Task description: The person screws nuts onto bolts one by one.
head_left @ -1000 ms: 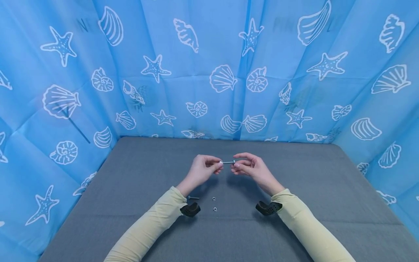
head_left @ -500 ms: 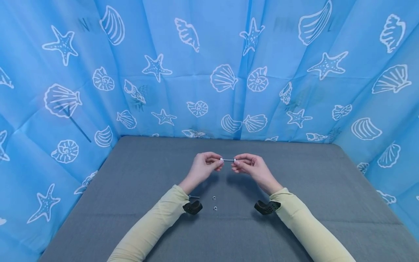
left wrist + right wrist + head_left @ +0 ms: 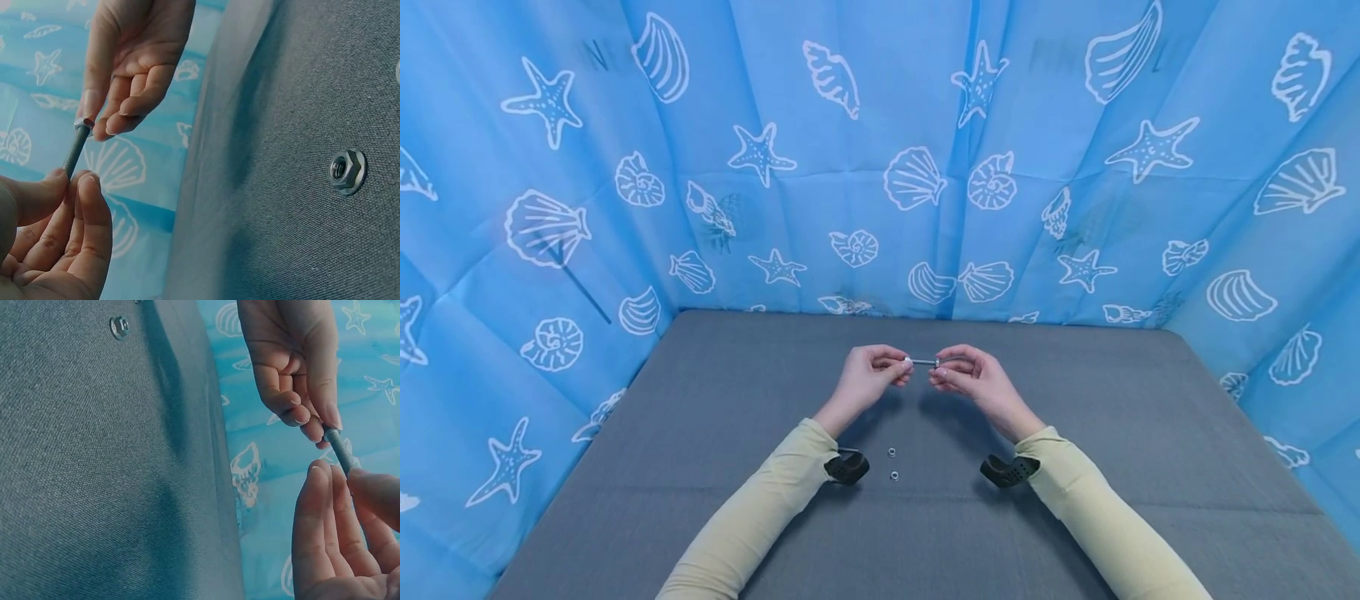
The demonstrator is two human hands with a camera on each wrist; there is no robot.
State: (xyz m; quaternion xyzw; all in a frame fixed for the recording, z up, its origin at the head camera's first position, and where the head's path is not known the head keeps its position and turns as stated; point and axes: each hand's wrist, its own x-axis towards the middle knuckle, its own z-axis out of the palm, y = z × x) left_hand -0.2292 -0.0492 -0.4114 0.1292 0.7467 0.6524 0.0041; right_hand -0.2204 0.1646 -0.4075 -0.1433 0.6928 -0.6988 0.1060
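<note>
A long metal bolt (image 3: 923, 362) is held level above the table between both hands. My left hand (image 3: 865, 377) pinches its head end between thumb and fingers; the head (image 3: 329, 434) shows at the fingertips in the right wrist view. My right hand (image 3: 979, 382) pinches the other end, where a hex nut (image 3: 84, 124) sits at the tip of the threaded shank (image 3: 75, 152). How far the nut is threaded on cannot be told. Two loose flange nuts, a farther one (image 3: 892, 452) and a nearer one (image 3: 894, 476), lie on the table below the hands.
Grey cloth covers the table (image 3: 760, 533). Part of another bolt (image 3: 848, 450) shows behind the left wrist's black camera (image 3: 847, 470); a second black camera (image 3: 1009, 472) is on the right wrist. A blue shell-print curtain (image 3: 850, 200) closes off the back and sides.
Both hands and the bolt have risen slightly in the head view. The right index finger closed toward the nut, then lifted again. The left wrist moved right, covering more of the second bolt.
</note>
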